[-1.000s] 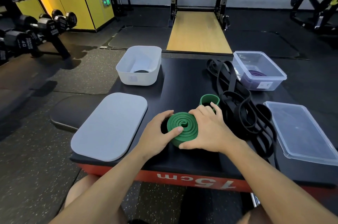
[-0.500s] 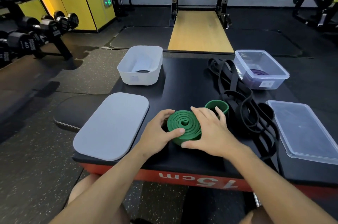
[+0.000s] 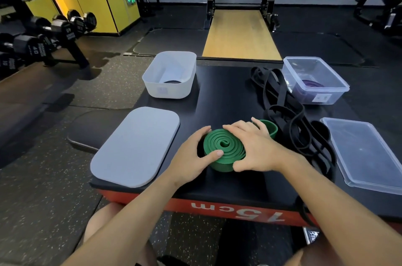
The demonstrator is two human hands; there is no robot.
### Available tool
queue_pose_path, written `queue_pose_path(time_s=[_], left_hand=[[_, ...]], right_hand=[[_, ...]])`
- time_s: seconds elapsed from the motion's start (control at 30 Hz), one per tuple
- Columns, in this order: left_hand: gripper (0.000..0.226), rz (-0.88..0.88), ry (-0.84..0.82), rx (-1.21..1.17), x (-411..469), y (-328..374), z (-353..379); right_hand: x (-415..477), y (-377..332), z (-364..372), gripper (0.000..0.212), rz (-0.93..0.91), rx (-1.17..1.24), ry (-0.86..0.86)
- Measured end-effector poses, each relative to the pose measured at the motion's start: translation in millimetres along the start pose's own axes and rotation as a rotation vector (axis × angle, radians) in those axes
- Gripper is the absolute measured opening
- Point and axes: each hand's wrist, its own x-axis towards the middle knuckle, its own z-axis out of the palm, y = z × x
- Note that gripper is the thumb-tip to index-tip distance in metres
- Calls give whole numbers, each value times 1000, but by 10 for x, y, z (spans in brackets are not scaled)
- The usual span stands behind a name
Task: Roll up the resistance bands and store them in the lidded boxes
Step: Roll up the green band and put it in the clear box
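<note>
Reference item: the green band roll [image 3: 224, 148], a flat spiral coil lying on the black platform top [image 3: 228, 91] near its front edge. All positions below are given relative to this roll.

1. Left hand [image 3: 191, 157]: cupped against the roll's left side. The thumb presses on the top face of the coil and the fingers curl round the far-left edge.
2. Right hand [image 3: 258, 148]: laid over the roll's right side. The fingers reach across the far part of the top face and the thumb bears on the near side wall. Both hands grip the roll between them.
3. Unrolled green end [image 3: 270, 129]: a short loop standing on edge just behind and right of the roll, partly covered by the right hand's fingers.
4. Black bands [image 3: 289, 117]: a loose tangled pile right of the roll, running from the far right towards the near right.
5. Grey lid [image 3: 134, 146]: flat on the platform, left of the roll, apart from it.
6. White box [image 3: 165, 91]: open, far left of the roll, with a dark band [image 3: 171, 81] on its floor.
7. Clear box [image 3: 309, 97]: open, far right of the roll, beyond the black bands, with a purple band [image 3: 313, 84] inside.
8. Clear lid [image 3: 365, 152]: flat on the platform, right of the roll, beyond the black bands.
</note>
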Motion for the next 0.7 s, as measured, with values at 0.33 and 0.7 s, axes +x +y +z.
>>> queue_pose_path(time_s=[0.33, 0.7], left_hand=[[70, 47, 63, 71, -10, -6, 8], [76, -1, 45, -45, -9, -24, -12]], right_hand=[[-163, -166, 203, 105, 133, -9, 278], [-127, -54, 116, 111, 88, 58, 119]])
